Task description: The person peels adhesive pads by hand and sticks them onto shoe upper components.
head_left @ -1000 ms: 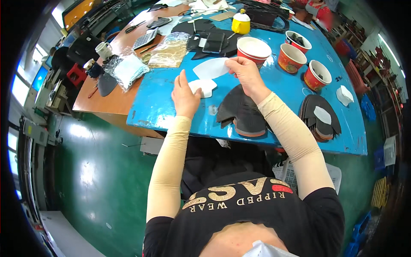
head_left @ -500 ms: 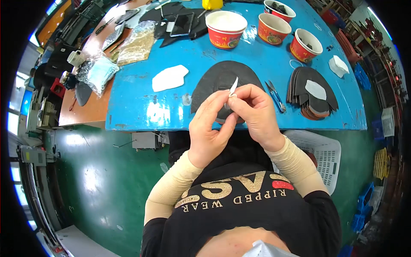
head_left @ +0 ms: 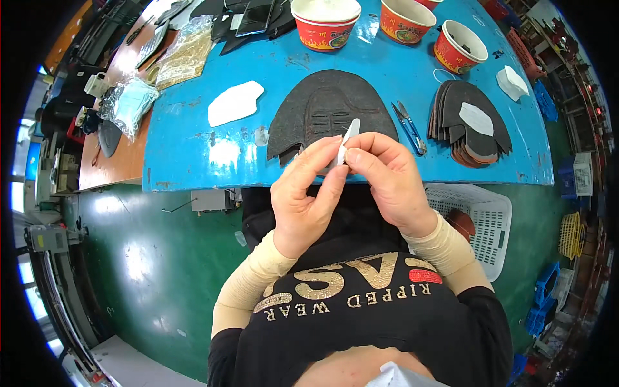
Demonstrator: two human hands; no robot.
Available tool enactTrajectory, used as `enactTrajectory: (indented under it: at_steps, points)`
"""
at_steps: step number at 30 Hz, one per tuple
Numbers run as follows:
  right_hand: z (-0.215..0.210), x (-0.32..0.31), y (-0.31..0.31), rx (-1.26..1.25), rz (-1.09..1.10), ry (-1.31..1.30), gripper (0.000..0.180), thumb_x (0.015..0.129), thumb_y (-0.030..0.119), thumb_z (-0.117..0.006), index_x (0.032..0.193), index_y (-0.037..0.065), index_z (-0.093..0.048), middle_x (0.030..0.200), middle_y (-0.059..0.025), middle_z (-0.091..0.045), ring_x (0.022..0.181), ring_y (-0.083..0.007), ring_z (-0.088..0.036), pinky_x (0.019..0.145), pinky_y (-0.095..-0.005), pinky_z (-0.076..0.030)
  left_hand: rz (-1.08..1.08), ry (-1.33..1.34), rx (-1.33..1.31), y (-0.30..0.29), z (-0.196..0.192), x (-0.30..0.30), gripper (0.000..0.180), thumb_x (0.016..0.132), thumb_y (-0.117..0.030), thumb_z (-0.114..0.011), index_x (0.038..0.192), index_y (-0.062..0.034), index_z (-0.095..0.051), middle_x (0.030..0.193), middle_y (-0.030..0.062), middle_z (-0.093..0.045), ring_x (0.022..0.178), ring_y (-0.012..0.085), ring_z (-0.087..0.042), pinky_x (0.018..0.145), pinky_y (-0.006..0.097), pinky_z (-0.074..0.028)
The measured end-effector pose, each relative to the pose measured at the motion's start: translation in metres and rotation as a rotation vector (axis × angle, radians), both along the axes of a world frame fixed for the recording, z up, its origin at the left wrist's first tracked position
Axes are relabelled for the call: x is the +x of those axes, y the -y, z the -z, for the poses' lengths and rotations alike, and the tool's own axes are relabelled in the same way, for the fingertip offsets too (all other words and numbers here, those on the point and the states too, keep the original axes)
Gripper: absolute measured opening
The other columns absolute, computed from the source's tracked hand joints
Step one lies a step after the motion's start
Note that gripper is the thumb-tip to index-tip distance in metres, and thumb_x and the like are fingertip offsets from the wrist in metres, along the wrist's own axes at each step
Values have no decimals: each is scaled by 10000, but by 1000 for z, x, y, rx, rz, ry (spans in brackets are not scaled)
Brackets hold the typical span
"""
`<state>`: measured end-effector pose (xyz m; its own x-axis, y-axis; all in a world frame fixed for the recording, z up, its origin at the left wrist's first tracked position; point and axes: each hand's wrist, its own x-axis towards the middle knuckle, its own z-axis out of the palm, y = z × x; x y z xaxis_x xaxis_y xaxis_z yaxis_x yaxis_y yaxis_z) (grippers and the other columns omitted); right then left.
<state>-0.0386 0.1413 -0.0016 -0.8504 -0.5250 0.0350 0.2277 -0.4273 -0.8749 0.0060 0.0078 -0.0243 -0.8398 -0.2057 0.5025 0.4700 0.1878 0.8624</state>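
Head view, centre of frame: both hands are raised together above the near edge of the counter (head_left: 193, 148), left hand (head_left: 306, 193) and right hand (head_left: 387, 184) pinched from either side on a small thin white piece (head_left: 347, 138), held edge-on between fingertips; judged to be a peel or separation of its layers, though the seam is too small to tell. Compared with a second ago, the hands have come off the counter and drawn back toward the body, and the piece has gone up with them; the working step has shifted from picking to handling in the air. Just behind the hands lies a large dark shoe-shaped sheet (head_left: 329, 116), flat on the blue counter. Left of it, a second white cut piece (head_left: 235, 103), apart. Right of it, small blue-handled snips (head_left: 407, 126), then a fanned stack of dark pieces (head_left: 471, 129) with a white patch on top. Upper edge: three red paper bowls (head_left: 325, 22). Upper left: clear plastic bags (head_left: 129, 103) on a brown table. Lower right: a white plastic basket (head_left: 480, 219) on the green floor (head_left: 148, 258).
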Motion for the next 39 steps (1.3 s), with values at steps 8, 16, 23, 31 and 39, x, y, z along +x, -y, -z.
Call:
enactTrajectory:
  at_steps: [8, 16, 23, 31, 39]
  points:
    - [5, 1, 2, 127, 67, -135, 152, 890, 103, -549, 941, -31, -599, 885, -36, -616, 836, -82, -556, 755, -225, -463, 64, 88, 148, 2, -2, 1, 184, 829, 40, -557, 1006, 34, -606, 1059, 137, -609, 893, 153, -598, 748, 257, -487]
    - [5, 2, 6, 190, 104, -242, 163, 896, 116, -544, 930, -32, -601, 849, -31, -614, 798, -70, -542, 716, -214, -457, 109, 110, 296, 1, -3, 2, 173, 844, 43, -532, 1002, 47, -602, 1034, 128, -608, 892, 140, -582, 758, 242, -480]
    - [4, 1, 6, 168, 39, -170, 162, 892, 104, -542, 928, -41, -605, 873, -33, -614, 817, -73, -544, 733, -217, -456, 105, 125, 238, 8, -1, 3, 179, 838, 65, -528, 999, 46, -604, 1046, 134, -604, 890, 142, -585, 762, 242, -482]
    - [-2, 3, 6, 151, 16, -61, 131, 866, 52, -553, 902, -51, -626, 883, -42, -616, 832, -89, -564, 751, -222, -464, 143, 113, 303, 10, 2, 5, 175, 853, 43, -520, 1006, 48, -603, 1045, 137, -601, 868, 144, -591, 734, 244, -493]
    - [-4, 5, 8, 200, 41, -89, 111, 851, 56, -581, 884, -34, -635, 875, -29, -610, 800, -59, -549, 701, -194, -452, 115, 102, 250, 9, 0, 6, 197, 840, 41, -531, 1023, 37, -604, 1038, 131, -610, 853, 149, -600, 734, 250, -493]
